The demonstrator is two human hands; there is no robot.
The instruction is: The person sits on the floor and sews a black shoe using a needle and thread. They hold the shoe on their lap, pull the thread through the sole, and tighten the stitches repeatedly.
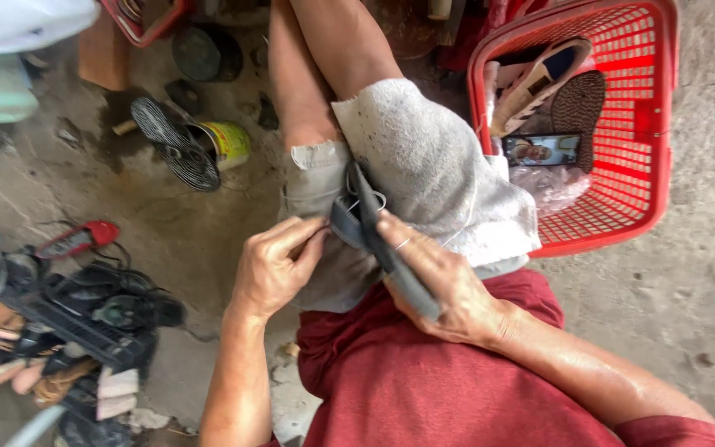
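Red shirt cloth [424, 372] fills the bottom edge, soft and creased. Above it a rough grey-white towel [432, 165] drapes over the knee. Right of the towel stands a red plastic lattice basket [651, 124] with shoes and a phone [542, 150] inside. At the towel's left edge lies a dark flat rubbery sandal strap [374, 232]: the right hand [444, 285] wraps around it, the left hand [275, 269] pinches at its edge. Thin thread [370, 201] loops above.
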